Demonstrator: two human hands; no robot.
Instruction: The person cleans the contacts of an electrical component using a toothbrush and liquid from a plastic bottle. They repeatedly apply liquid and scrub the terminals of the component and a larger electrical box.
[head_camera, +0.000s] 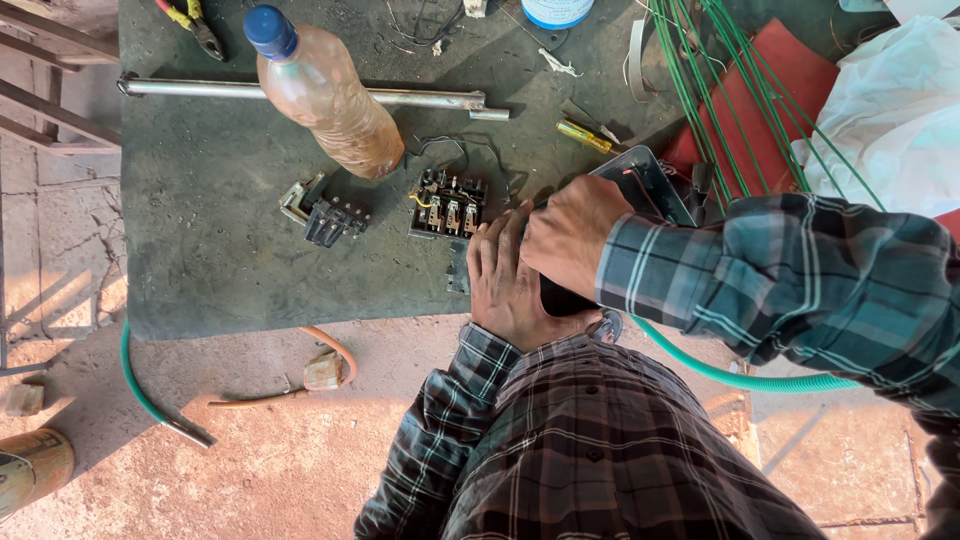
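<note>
Both hands crowd table edge.

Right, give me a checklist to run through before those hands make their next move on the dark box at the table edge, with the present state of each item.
1. Both hands on the work: left hand lies flat on the dark box, right hand lies over it. Ok.
2. Grip on the box: fingers cover the contact. Cannot tell.
3. Box fully on the table: it sits at the near edge, its underside hidden. Cannot tell.
4. Switch block apart from the hands: it sits just beside the left fingertips. Not ok.
5. Plastic bottle clear of the hands: lying well away. Ok.
6. Yellow-handled screwdriver within reach: lying beside the box. Ok.
</note>
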